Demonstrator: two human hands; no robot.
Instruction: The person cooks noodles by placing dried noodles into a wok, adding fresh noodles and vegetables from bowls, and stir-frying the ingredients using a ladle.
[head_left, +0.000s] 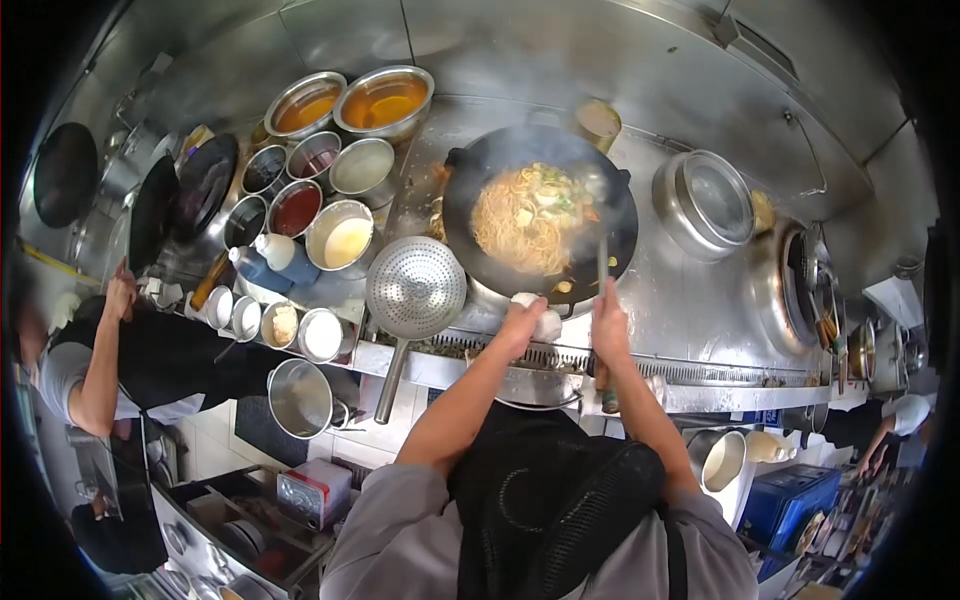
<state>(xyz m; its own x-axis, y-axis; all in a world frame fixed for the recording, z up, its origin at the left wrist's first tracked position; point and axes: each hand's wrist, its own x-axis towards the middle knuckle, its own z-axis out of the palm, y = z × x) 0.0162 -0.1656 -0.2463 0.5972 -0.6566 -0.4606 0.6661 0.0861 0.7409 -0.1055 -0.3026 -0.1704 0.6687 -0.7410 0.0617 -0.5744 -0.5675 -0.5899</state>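
A black wok stands on the range in front of me, filled with noodles mixed with egg and greens, and steam rises from it. At the near rim, my left hand is closed on a folded white cloth, pressed against the wok's edge. My right hand wraps around the handle of a wok ladle; its metal shaft reaches into the wok and its wooden end shows below my fist. Steam blurs the ladle's head. A few food bits lie on the wok's near inner side.
A perforated strainer rests left of the wok, its handle jutting over the counter edge. Metal pots of sauces and bowls of orange liquid stand farther left. A lidded steel pot is at right. Another person's hand works at far left.
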